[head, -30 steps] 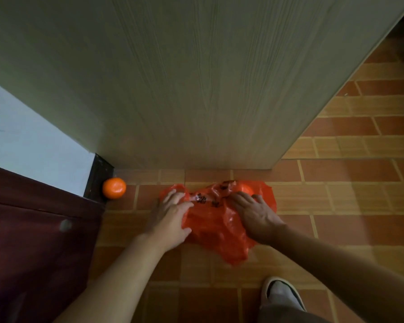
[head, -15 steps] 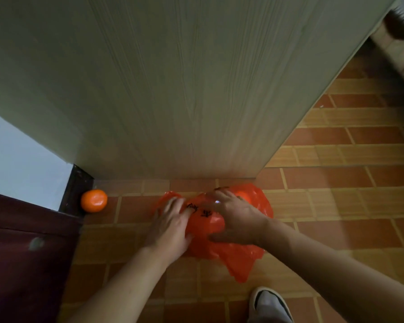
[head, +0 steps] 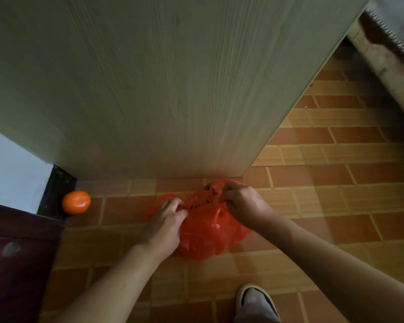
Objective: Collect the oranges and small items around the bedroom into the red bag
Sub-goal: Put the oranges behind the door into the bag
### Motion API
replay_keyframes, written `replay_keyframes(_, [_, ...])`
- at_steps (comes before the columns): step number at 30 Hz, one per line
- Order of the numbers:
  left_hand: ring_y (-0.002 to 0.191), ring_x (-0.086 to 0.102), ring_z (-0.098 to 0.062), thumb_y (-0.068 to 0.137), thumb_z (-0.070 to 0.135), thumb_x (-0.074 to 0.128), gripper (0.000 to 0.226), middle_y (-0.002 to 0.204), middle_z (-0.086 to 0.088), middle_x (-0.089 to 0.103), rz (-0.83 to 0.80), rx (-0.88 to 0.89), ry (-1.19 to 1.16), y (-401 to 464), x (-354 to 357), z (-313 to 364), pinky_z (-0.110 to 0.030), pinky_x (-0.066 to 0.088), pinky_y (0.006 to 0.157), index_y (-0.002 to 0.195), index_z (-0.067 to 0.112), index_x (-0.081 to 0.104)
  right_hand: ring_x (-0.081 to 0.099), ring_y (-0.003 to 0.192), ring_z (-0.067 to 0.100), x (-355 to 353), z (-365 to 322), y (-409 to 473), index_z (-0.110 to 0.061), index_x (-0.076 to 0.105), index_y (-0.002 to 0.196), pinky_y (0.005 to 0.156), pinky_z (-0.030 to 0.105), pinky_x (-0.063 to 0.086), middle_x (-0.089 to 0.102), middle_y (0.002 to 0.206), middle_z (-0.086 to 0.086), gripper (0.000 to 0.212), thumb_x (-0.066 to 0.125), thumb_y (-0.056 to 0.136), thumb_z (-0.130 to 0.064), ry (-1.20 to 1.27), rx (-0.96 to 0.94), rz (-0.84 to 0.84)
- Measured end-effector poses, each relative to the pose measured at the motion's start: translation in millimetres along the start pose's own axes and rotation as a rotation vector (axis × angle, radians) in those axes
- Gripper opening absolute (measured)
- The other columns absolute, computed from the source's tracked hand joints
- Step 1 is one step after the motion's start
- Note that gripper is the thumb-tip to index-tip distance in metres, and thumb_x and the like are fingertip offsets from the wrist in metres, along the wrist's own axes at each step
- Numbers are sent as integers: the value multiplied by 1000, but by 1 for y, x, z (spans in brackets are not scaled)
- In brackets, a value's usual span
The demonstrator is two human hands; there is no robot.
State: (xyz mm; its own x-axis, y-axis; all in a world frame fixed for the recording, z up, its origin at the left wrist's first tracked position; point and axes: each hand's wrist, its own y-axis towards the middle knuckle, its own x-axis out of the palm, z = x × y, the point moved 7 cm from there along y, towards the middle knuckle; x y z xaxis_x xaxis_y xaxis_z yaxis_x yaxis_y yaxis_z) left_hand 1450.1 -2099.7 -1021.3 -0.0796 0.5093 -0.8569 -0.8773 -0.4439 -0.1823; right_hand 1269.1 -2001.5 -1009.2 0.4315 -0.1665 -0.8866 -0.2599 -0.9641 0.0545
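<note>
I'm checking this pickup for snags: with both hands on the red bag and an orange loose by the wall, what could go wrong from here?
1. The red bag is thin, crumpled plastic; the left hand and right hand pinching it may struggle to find the mouth, or tear it.
2. The orange lies loose on the tiles; a careless reach might roll it away.

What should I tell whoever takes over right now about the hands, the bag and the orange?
Left hand pinches the red bag at its left edge; right hand pinches it at the top, near the wooden panel.
The bag lies crumpled on the tiled floor; whether anything is inside cannot be told.
One orange sits on the floor to the left, in the corner, apart from the bag.
Left: open the bag and put that orange in.
</note>
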Motion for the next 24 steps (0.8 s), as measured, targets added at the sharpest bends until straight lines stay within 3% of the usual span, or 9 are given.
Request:
replay_keyframes(4, [133, 43, -23, 82, 7, 82, 44, 141, 0, 47, -31, 12, 2, 2, -1, 2, -37, 47, 107, 123, 18, 69, 60, 76, 27, -14, 34, 7, -6, 76, 83, 60, 36, 55, 62, 91, 8, 12, 67, 83, 2, -137, -50, 59])
replay_keyframes(8, [134, 43, -19, 96, -5, 53, 40, 143, 0, 44, -71, 9, 69, -1, -3, 9, -33, 48, 106, 126, 15, 68, 57, 84, 23, -22, 70, 3, -6, 70, 79, 65, 32, 57, 61, 95, 6, 8, 77, 84, -5, -265, -30, -23])
replay_keyframes(11, [132, 43, -17, 99, -2, 49, 41, 141, 0, 45, -78, -46, 75, -3, -5, 3, -32, 46, 109, 132, 16, 66, 57, 98, 24, -19, 96, -6, -6, 72, 93, 74, 30, 57, 59, 106, 6, 6, 74, 89, -9, -340, 17, -107])
replay_keyframes(14, [130, 45, -19, 100, 8, 58, 34, 137, -1, 48, -61, -127, 101, -1, -12, -11, -33, 45, 112, 132, 14, 66, 51, 104, 16, -3, 120, -20, -11, 67, 126, 84, 23, 50, 52, 126, 3, 29, 65, 98, -9, -379, 188, -221])
replay_keyframes(17, [128, 46, -16, 96, 4, 63, 39, 135, 2, 50, -42, -159, 98, 1, -16, -16, -32, 47, 110, 134, 13, 66, 53, 111, 15, 4, 125, -26, -20, 53, 145, 98, 28, 50, 46, 142, 0, 52, 65, 96, -10, -217, 367, -247])
replay_keyframes(19, [119, 54, -13, 95, 7, 63, 40, 134, 6, 53, -35, -145, 33, 3, -19, -9, -27, 52, 101, 133, 15, 66, 53, 122, 24, -3, 115, -21, -19, 49, 149, 105, 39, 48, 44, 147, 1, 59, 61, 93, -7, -92, 428, -151])
replay_keyframes(21, [100, 65, -11, 96, 15, 60, 34, 128, 9, 60, 11, -102, -10, 5, -23, 3, -24, 59, 82, 128, 20, 69, 47, 130, 28, -21, 92, -13, -19, 51, 149, 107, 45, 42, 45, 148, 1, 63, 54, 87, -5, -45, 407, 21])
replay_keyframes(24, [87, 68, -14, 90, 20, 60, 25, 111, 10, 66, 166, 68, 24, 13, -29, 23, -33, 60, 67, 111, 21, 75, 43, 131, 19, -38, 27, -8, -22, 55, 141, 108, 44, 37, 48, 145, -2, 50, 51, 92, -27, -56, 164, 128])
